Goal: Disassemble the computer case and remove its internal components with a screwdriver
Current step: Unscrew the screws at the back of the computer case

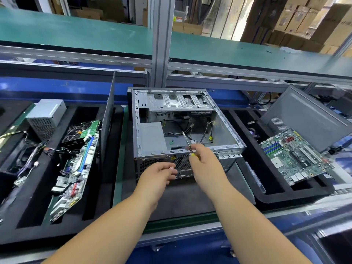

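Lying in case [224, 128]: loose cables [182, 133]

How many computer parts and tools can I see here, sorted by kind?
Computer case: 1
Circuit boards: 2, one in the left tray, one in the right tray
Power supply boxes: 2, one loose at left, one inside the case
Screwdriver: 1
Total: 6

Bright, even light from above; soft, short shadows.
Strongly curved at the edges by the wide lens, with bent shelf rails [76, 56]. Slightly soft everywhere, more blurred at the corners and on the cardboard boxes [297, 21] behind. Pale glare on the foil-like panels [228, 18] at top.
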Demonstrator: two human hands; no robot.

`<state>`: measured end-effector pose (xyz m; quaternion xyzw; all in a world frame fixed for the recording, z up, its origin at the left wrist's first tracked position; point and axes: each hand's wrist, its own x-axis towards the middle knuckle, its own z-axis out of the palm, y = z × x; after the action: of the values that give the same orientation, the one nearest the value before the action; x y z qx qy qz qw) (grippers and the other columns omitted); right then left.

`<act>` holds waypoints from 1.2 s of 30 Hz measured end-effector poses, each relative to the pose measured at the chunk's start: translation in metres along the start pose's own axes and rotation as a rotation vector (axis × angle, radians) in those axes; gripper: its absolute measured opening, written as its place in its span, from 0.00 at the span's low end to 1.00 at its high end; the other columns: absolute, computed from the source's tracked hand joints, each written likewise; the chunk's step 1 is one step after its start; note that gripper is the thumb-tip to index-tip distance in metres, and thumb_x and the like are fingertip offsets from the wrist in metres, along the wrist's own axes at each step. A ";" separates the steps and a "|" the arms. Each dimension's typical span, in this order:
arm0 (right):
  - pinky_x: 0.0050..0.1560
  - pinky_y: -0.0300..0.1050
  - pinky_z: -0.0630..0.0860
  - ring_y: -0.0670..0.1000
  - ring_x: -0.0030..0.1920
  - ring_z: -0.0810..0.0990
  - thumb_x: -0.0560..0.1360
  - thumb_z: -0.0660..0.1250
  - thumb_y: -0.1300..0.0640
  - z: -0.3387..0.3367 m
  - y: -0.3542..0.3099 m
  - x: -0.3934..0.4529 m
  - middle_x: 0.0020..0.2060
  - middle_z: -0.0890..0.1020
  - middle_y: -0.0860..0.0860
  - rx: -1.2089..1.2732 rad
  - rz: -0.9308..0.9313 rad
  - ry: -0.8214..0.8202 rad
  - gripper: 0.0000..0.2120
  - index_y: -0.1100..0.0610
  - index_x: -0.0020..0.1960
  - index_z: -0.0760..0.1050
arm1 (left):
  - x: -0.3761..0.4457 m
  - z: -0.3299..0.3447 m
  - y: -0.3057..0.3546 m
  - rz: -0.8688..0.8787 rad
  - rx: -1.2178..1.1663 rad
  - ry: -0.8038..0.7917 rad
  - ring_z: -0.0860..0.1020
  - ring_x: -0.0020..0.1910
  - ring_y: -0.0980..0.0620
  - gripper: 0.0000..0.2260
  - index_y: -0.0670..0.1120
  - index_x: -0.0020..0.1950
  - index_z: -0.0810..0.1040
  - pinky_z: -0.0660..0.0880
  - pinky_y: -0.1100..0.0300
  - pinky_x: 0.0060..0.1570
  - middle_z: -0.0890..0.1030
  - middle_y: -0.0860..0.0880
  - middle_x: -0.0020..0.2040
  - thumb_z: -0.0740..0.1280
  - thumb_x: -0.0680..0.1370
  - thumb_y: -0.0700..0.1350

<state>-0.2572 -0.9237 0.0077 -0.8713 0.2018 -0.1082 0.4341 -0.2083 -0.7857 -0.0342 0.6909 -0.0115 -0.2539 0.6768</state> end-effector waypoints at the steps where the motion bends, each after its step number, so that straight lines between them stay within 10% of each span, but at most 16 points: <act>1: 0.46 0.45 0.71 0.48 0.44 0.74 0.78 0.58 0.57 0.000 -0.003 0.004 0.50 0.73 0.46 -0.062 -0.043 0.008 0.15 0.46 0.60 0.75 | 0.002 0.000 0.001 -0.035 -0.050 -0.012 0.83 0.47 0.53 0.07 0.48 0.53 0.81 0.75 0.61 0.47 0.86 0.51 0.45 0.64 0.79 0.41; 9: 0.53 0.45 0.70 0.55 0.62 0.74 0.72 0.61 0.59 0.000 -0.014 0.034 0.67 0.73 0.49 -0.353 -0.082 -0.219 0.25 0.47 0.69 0.72 | 0.009 0.006 0.012 -0.202 -0.370 -0.019 0.84 0.42 0.57 0.08 0.44 0.54 0.81 0.76 0.65 0.40 0.86 0.50 0.47 0.63 0.81 0.42; 36: 0.57 0.46 0.73 0.53 0.65 0.74 0.72 0.62 0.66 -0.014 0.015 0.036 0.72 0.67 0.44 -0.338 -0.283 -0.363 0.33 0.45 0.74 0.65 | 0.014 0.045 0.016 -0.259 -0.566 0.271 0.79 0.32 0.60 0.04 0.45 0.45 0.81 0.73 0.67 0.34 0.84 0.53 0.35 0.71 0.77 0.45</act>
<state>-0.2340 -0.9578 0.0040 -0.9558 0.0123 0.0253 0.2926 -0.2077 -0.8343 -0.0215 0.4987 0.2375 -0.2368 0.7992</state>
